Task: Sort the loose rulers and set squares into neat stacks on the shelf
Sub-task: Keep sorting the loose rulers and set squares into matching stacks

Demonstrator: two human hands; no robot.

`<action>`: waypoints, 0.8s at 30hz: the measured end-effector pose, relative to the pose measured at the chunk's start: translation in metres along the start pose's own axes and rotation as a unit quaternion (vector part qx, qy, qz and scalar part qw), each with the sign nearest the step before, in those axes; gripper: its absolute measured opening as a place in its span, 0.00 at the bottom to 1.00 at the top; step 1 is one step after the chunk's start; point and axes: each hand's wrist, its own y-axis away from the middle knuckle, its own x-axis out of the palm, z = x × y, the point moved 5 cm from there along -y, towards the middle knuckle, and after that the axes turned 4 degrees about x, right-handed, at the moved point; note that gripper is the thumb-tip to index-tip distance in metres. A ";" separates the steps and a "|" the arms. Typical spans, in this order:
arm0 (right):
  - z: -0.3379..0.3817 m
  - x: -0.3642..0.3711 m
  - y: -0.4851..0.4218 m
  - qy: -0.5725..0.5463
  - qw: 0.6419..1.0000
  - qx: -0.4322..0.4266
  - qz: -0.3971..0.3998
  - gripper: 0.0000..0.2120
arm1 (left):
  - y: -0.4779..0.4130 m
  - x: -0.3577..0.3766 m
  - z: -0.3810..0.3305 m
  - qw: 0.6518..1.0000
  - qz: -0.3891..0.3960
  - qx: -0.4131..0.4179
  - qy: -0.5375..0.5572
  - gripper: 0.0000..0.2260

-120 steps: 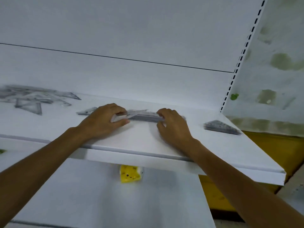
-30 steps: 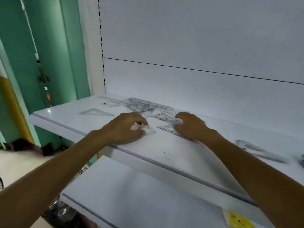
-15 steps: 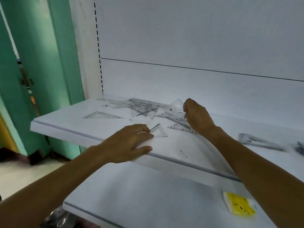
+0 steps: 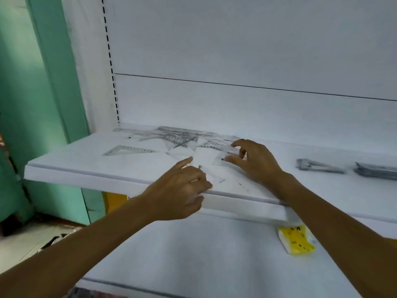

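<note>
Clear plastic set square [image 4: 229, 154] is pinched in the right hand [image 4: 255, 162], just beside the loose pile [image 4: 178, 136] at the back of the shelf [image 4: 86, 166] — best lifted flat, then carried right over bare board toward the stacks [image 4: 318, 166]. The left hand [image 4: 180, 190], index out, curls at the front edge — whether it holds anything I cannot tell

No word or number can be read. Dark scale marks line the loose set square [image 4: 126, 150] and the heap of rulers [image 4: 178, 135] at the back of the shelf [image 4: 86, 166], their numerals too blurred to make out. The clear set square [image 4: 227, 157] just in front of that heap shows only a dark dot. Small dark print on the yellow packet [image 4: 297, 239] on the lower shelf [image 4: 193, 254] is illegible.
</note>
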 end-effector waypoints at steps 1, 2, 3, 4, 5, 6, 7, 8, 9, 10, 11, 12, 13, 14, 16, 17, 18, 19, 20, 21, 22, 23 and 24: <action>0.000 -0.002 0.004 0.006 1.000 0.006 0.005 0.23 | -0.003 0.001 -0.003 1.000 0.002 0.003 0.009 0.12; 0.000 -0.003 0.008 0.008 1.000 0.013 0.008 0.25 | -0.005 0.002 -0.005 1.000 0.009 0.000 0.030 0.12; 0.000 -0.005 0.012 0.005 1.000 0.019 0.010 0.26 | -0.005 0.004 -0.008 0.998 0.020 -0.005 0.058 0.12; -0.001 -0.006 0.016 0.003 1.000 0.021 0.012 0.27 | -0.005 0.005 -0.009 0.996 0.028 -0.010 0.083 0.12; -0.001 -0.007 0.019 0.005 1.000 0.020 0.015 0.28 | -0.006 0.005 -0.008 0.994 0.036 -0.016 0.101 0.12; -0.002 -0.008 0.022 0.010 1.000 0.019 0.018 0.28 | -0.005 0.006 -0.007 0.993 0.043 -0.020 0.111 0.12; -0.004 -0.010 0.024 0.013 1.000 0.021 0.017 0.29 | -0.006 0.007 -0.006 0.992 0.046 -0.024 0.113 0.12; -0.006 -0.013 0.025 0.014 1.000 0.026 0.011 0.29 | -0.007 0.007 -0.005 0.992 0.043 -0.030 0.113 0.12; -0.009 -0.017 0.026 0.012 0.999 0.035 0.001 0.29 | -0.009 0.007 -0.004 0.992 0.041 -0.040 0.114 0.13; -0.012 -0.020 0.027 0.006 0.999 0.045 -0.009 0.29 | -0.010 0.009 -0.003 0.991 0.037 -0.054 0.115 0.15; -0.014 -0.021 0.029 -0.004 0.998 0.055 -0.015 0.29 | -0.011 0.010 -0.002 0.991 0.035 -0.066 0.114 0.15; -0.016 -0.022 0.031 -0.016 0.998 0.059 -0.019 0.28 | -0.012 0.011 -0.003 0.990 0.031 -0.077 0.111 0.16; -0.016 -0.023 0.032 -0.027 0.998 0.059 -0.023 0.28 | -0.012 0.012 -0.003 0.990 0.026 -0.088 0.107 0.16; -0.015 -0.024 0.033 -0.034 0.997 0.055 -0.030 0.27 | -0.013 0.012 -0.003 0.990 0.020 -0.097 0.097 0.16; -0.012 -0.024 0.034 -0.039 0.998 0.048 -0.031 0.27 | -0.015 0.011 -0.005 0.992 0.017 -0.105 0.067 0.16; -0.011 -0.024 0.034 -0.039 0.998 0.048 -0.025 0.27 | -0.016 0.011 -0.006 0.993 0.020 -0.108 0.053 0.17; -0.011 -0.024 0.034 -0.037 0.998 0.049 -0.018 0.27 | -0.017 0.012 -0.006 0.992 0.017 -0.111 0.049 0.18; -0.012 -0.024 0.034 -0.033 0.998 0.049 -0.011 0.28 | -0.020 0.012 -0.004 0.991 0.008 -0.123 0.053 0.19; -0.013 -0.025 0.035 -0.028 0.998 0.047 -0.006 0.28 | -0.023 0.012 -0.001 0.987 -0.002 -0.146 0.065 0.19; -0.015 -0.026 0.036 -0.023 0.999 0.045 -0.002 0.28 | -0.027 0.012 0.004 0.981 -0.009 -0.177 0.077 0.18; -0.018 -0.028 0.037 -0.016 0.999 0.042 -0.002 0.28 | -0.031 0.016 0.009 0.975 -0.008 -0.204 0.086 0.15; -0.022 -0.032 0.038 -0.014 0.999 0.041 -0.004 0.28 | -0.034 0.022 0.013 0.970 0.002 -0.221 0.096 0.13; -0.027 -0.036 0.039 -0.015 0.999 0.041 -0.007 0.28 | -0.037 0.027 0.016 0.967 0.015 -0.231 0.108 0.12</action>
